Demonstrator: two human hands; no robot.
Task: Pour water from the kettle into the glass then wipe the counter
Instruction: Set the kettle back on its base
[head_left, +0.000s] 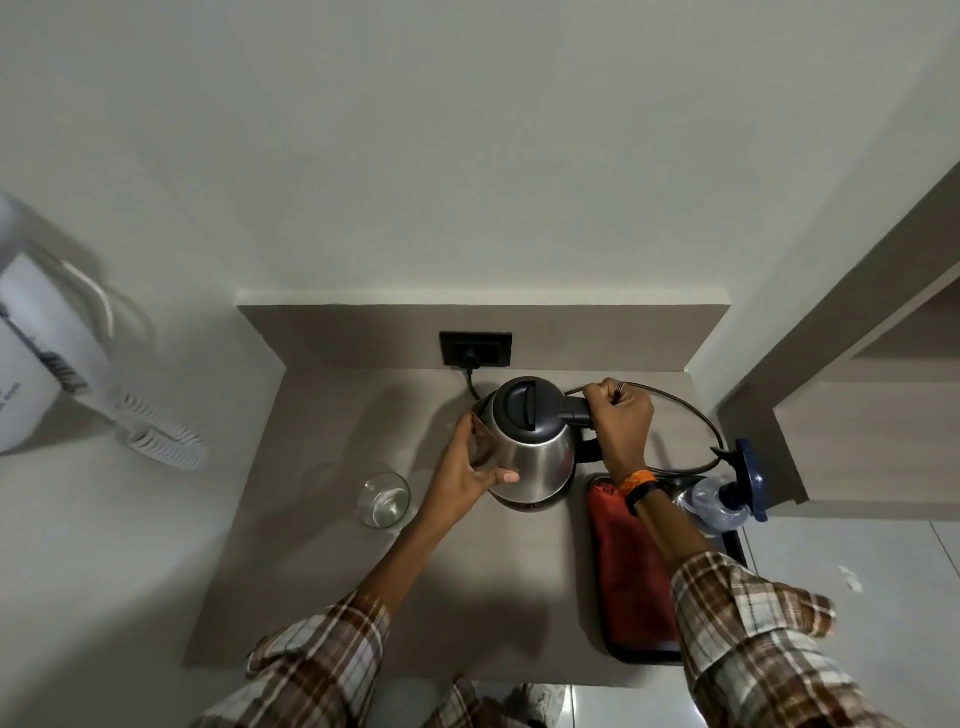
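- Head view, looking down on a grey bench (311, 571) set against a wall — both hands are on a steel kettle (530, 457).
- Right hand (621, 415): its grip is closed around the black handle, the fingers wrapped over the top, the wrist bearing an orange band; this hold looks suited to carrying the weight and tipping.
- Left hand (475, 467): laid open against the kettle's side near the spout, thumb across the front of the body — seemingly to steady it, not clamping anything.
- Kettle: lid shut, upright, at the back middle of the bench; whether it has left its base cannot be told.
- Glass (385, 500): stands upright to the left of the kettle, near but apart, apparently empty; pouring has not begun.
- Red cloth (634, 566): lies folded on a dark tray (644, 656) at the right, likely kept for wiping.
- Spray bottle (719, 501) rests at the tray's far end; a black cord (685, 410) loops from the wall socket (476, 349) behind the kettle.
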